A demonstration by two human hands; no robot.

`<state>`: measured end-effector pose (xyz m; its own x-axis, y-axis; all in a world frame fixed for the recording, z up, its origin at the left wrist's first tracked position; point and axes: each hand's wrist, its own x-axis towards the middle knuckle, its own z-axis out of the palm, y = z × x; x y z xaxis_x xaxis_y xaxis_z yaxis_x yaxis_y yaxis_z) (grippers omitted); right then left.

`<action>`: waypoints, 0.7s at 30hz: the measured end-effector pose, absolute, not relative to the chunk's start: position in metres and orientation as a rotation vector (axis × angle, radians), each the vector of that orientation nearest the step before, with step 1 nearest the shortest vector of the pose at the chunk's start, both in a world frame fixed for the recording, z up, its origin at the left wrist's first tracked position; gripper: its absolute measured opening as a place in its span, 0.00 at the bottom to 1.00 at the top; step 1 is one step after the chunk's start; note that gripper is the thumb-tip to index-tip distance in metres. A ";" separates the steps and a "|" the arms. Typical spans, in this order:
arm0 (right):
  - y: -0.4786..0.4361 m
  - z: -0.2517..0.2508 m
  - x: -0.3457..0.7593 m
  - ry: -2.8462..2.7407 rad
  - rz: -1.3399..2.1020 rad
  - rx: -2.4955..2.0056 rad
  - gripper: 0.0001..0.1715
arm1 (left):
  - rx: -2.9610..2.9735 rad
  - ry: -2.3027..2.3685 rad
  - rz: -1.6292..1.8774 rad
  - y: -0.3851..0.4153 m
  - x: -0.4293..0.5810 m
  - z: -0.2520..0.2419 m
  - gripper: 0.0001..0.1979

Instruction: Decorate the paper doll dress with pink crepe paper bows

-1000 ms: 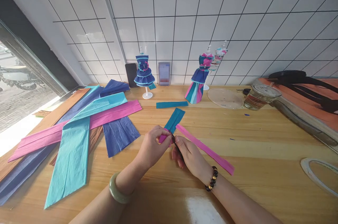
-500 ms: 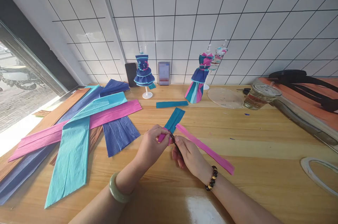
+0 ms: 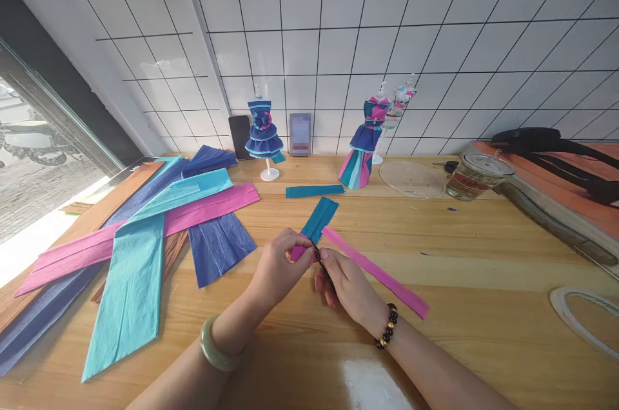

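My left hand (image 3: 279, 271) is closed, thumb and fingers pinching a small piece of pink crepe paper (image 3: 296, 253). My right hand (image 3: 351, 284) grips small dark scissors (image 3: 317, 253), their handles mostly hidden by the fingers. The blades meet the paper right at the left fingertips; whether they are closed I cannot tell. Just beyond the hands lies a teal crepe paper piece (image 3: 321, 215). A long pink strip (image 3: 380, 273) runs past the right hand toward the lower right. Farther back, a narrow teal strip (image 3: 314, 191) lies flat.
Overlapping turquoise (image 3: 138, 281), blue (image 3: 220, 249) and orange-brown crepe sheets cover the left. Mini dress forms in paper dresses (image 3: 264, 129) (image 3: 365, 146) stand by the tiled wall, near a phone (image 3: 300, 135). A lidded cup (image 3: 478, 176), clear disc (image 3: 411, 179) and tape roll (image 3: 563, 303) are right.
Both hands stay almost in place. The pink piece at the left fingertips and the scissors have shifted only slightly.
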<state>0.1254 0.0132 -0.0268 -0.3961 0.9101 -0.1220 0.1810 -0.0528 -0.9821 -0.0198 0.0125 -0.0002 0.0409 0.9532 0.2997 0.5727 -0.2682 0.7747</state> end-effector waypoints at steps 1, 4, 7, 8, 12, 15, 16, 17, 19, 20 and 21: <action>0.013 -0.027 0.125 -1.608 1.497 -1.178 0.26 | 1.881 1.536 1.124 0.012 -0.020 -0.001 0.08; 0.013 -0.025 0.125 -1.630 1.475 -1.190 0.26 | 1.883 1.536 1.121 0.012 -0.020 -0.002 0.09; 0.013 -0.024 0.124 -1.630 1.475 -1.192 0.27 | 1.877 1.537 1.122 0.013 -0.020 -0.001 0.10; 0.013 -0.024 0.124 -1.624 1.480 -1.191 0.27 | 1.876 1.537 1.125 0.013 -0.020 -0.001 0.10; 0.013 -0.025 0.125 -1.596 1.503 -1.189 0.26 | 1.876 1.540 1.132 0.013 -0.020 0.000 0.10; 0.013 -0.025 0.125 -1.602 1.506 -1.185 0.26 | 1.862 1.533 1.123 0.013 -0.021 0.000 0.10; 0.013 -0.025 0.125 -1.608 1.502 -1.184 0.26 | 1.857 1.530 1.121 0.013 -0.021 0.001 0.09; 0.013 -0.025 0.125 -1.614 1.497 -1.185 0.27 | 1.850 1.529 1.122 0.014 -0.021 0.001 0.09; 0.013 -0.025 0.125 -1.629 1.484 -1.188 0.27 | 1.837 1.530 1.122 0.014 -0.021 0.001 0.09; 0.013 -0.025 0.125 -1.638 1.476 -1.189 0.27 | 1.828 1.532 1.122 0.014 -0.021 0.000 0.09; 0.012 -0.025 0.125 -1.648 1.468 -1.189 0.28 | 1.817 1.536 1.122 0.014 -0.021 0.000 0.09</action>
